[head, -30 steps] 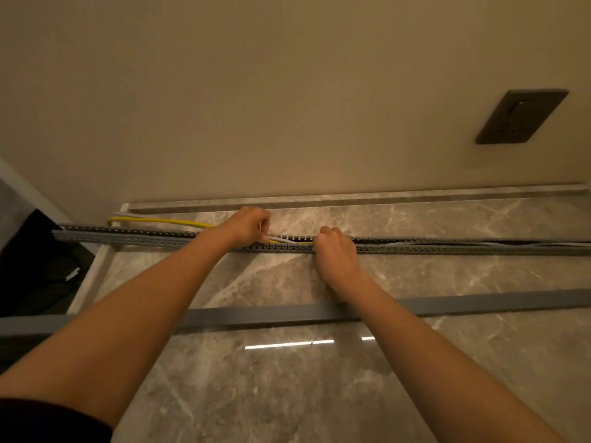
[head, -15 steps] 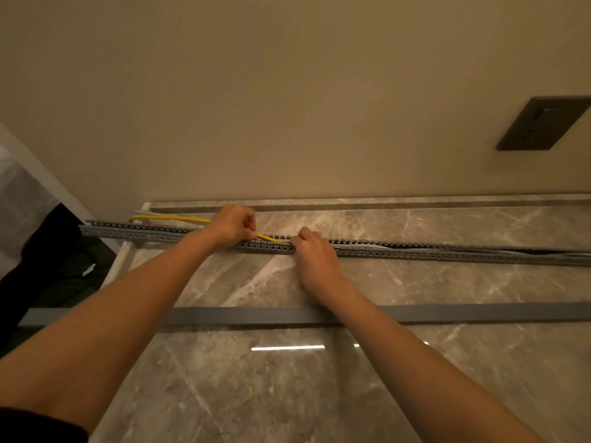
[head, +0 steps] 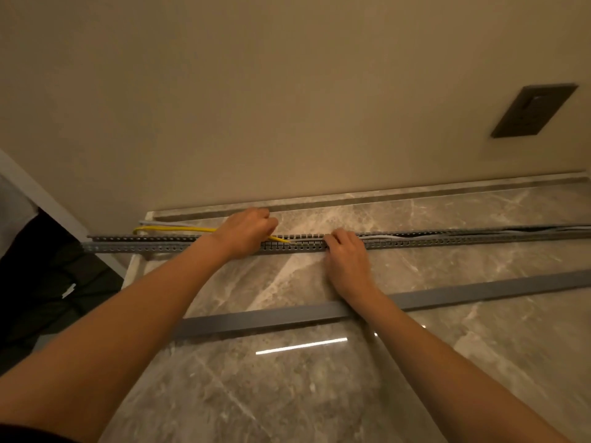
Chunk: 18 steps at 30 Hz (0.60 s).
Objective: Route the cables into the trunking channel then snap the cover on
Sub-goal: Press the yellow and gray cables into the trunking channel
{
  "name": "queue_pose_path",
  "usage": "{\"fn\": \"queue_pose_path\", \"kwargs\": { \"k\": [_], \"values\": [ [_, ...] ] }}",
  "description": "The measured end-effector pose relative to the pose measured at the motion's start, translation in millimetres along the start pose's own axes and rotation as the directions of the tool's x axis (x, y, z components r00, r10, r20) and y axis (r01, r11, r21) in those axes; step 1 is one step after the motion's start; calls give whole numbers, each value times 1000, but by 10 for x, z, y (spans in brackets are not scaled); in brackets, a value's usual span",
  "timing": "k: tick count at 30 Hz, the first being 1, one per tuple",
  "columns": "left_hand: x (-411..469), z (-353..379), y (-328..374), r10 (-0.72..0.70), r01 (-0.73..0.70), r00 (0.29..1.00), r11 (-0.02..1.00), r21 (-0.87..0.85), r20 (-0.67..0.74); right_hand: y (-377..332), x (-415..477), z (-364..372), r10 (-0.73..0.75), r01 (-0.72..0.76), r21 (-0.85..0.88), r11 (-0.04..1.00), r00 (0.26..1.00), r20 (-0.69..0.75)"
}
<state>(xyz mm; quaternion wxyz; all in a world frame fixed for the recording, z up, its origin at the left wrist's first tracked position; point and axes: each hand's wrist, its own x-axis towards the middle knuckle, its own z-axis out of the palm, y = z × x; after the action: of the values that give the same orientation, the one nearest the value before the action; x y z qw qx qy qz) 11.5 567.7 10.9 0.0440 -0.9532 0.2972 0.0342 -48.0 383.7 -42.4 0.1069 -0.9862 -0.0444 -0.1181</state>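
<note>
Looks like a finished room in a home or office, not a workshop: plain beige painted wall [head: 256, 91], dark flush socket plate [head: 534, 110] set in it, polished marble-look table [head: 319, 404] with matching low upstand [head: 415, 196], warm dim light, ceiling strip reflection [head: 300, 345] in the gloss.

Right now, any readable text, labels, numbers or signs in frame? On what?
None readable.
Dark wall plate: marks on its face, too dim and blurred to read.
Trunking channel, cover, yellow cable: no print visible.
</note>
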Motion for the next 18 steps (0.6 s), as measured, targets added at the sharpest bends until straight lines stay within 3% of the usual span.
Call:
{"fn": "queue_pose_path", "kwargs": {
  "k": [5,11,18],
  "values": [
    [71,-71,88,-6,-6,996,991,132,88,199,-70,-121,158,-158,-52,986,987,-13],
    [65,-50,200,-21,3,997,967,253,69,257,-45,-256,161,-161,1,987,983,86],
    [-73,63,299,-68,63,998,972,226,13,185,-55,-282,164,-162,-24,986,980,116]
  ]
}}
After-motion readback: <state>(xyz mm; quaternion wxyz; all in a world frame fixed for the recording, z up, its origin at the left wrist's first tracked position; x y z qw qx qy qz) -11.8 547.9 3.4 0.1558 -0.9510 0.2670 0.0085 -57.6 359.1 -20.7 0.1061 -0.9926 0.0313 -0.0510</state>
